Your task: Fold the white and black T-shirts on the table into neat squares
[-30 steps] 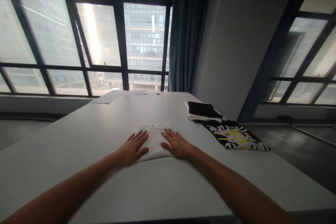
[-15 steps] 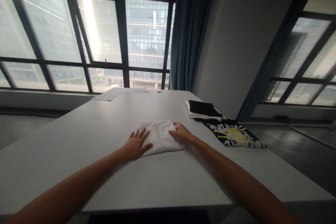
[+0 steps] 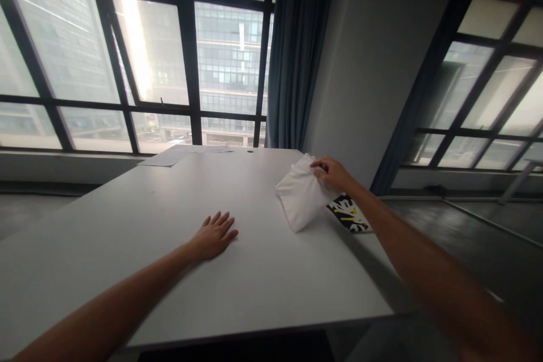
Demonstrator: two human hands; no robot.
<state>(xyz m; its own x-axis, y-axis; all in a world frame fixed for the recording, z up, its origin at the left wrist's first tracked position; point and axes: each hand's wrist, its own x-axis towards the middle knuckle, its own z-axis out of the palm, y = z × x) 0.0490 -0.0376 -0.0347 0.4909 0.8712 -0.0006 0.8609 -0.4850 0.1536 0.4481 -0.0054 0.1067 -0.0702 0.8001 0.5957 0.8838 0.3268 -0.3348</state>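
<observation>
A folded white cloth garment (image 3: pixel 299 195) hangs from my right hand (image 3: pixel 333 174), which pinches it by its upper edge. The garment is lifted off the white table (image 3: pixel 254 283) and tilted, its lower corner pointing down toward the tabletop. Behind it, part of a black garment with white and yellow lettering (image 3: pixel 350 215) shows at the table's right side; the rest is hidden by the cloth and my right arm. My left hand (image 3: pixel 215 236) lies flat on the table with its fingers stretched out and nothing in it.
Sheets of paper (image 3: pixel 165 156) lie at the far left of the table. Beyond the table's far end are a dark-framed window (image 3: pixel 195 68) and a blue curtain (image 3: pixel 288 68). A grey pillar (image 3: pixel 352 68) stands to the right.
My right hand has lifted the white garment off the table and carried it right and away from me, in front of the other garments. My left hand stays flat, now on bare tabletop.
</observation>
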